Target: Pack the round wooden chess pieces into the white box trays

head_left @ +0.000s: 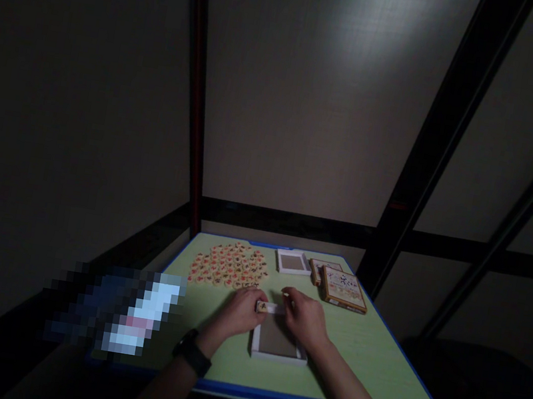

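A shallow white box tray with a brown bottom lies on the table in front of me. My left hand, with a black watch on its wrist, is closed around the tray's far left corner. One Chinese chess piece with a dark character sits in that corner, beside my left fingers. Above the tray's far right side, my right hand is closed in a pinch on a small pale piece, mostly covered by the fingers. Many round Chinese chess pieces with red and dark characters spread over the far left.
The green table has a blue rim. A second white tray lies at the far edge. Two printed boxes overlap on the right. A blurred-out bright patch is by the left edge. Dark panel walls stand behind and left.
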Motion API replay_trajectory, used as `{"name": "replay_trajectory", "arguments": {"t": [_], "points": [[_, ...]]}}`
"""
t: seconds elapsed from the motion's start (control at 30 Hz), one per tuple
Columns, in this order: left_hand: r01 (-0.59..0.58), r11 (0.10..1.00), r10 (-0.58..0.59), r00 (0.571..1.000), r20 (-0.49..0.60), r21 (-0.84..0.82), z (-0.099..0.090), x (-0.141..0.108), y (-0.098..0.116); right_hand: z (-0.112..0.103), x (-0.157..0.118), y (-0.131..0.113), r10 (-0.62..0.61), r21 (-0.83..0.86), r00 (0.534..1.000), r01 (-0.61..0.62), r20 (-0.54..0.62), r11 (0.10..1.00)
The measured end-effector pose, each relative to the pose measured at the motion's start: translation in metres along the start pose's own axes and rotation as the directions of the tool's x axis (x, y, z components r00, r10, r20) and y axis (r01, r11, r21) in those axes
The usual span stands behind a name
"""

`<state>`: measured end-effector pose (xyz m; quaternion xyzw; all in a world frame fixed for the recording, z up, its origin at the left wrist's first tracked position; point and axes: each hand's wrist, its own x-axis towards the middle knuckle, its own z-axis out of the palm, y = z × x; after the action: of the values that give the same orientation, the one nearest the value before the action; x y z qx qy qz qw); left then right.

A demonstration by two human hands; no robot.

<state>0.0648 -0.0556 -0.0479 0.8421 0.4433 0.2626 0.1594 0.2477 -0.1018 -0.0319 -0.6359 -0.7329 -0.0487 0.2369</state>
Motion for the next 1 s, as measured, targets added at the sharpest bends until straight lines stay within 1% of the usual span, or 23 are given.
{"name": "replay_trajectory", "arguments": {"t": [0.13,0.33,0.53,0.77,1.0], "points": [[-0.004,1.000,0.004,1.000,0.006,-0.007,-0.0005,-0.0005,0.0006,-0.0022,-0.0003,-0.0007,0.008,-0.009,1.000,-0.008,0.028,1.000],[0.009,1.000,-0.009,1.000,0.017,-0.005,-0.0041,-0.0011,0.0043,-0.0043,-0.0003,-0.0014,0.019,-0.011,1.000,-0.019,0.023,1.000],[0.005,0.999,-0.005,1.000,0.002,-0.033,-0.0051,-0.0024,0.0063,-0.0028,-0.0016,-0.0017,0.005,-0.015,0.999,-0.004,0.049,1.000],[-0.004,1.000,0.004,1.000,0.006,-0.025,-0.0041,-0.0029,0.0049,0.0000,-0.0021,0.0008,-0.022,-0.019,1.000,0.022,0.021,1.000],[0.008,1.000,-0.007,1.000,0.020,-0.030,-0.0054,-0.0032,0.0058,-0.0006,-0.0035,-0.0004,-0.039,-0.039,0.998,0.042,0.057,0.998]]}}
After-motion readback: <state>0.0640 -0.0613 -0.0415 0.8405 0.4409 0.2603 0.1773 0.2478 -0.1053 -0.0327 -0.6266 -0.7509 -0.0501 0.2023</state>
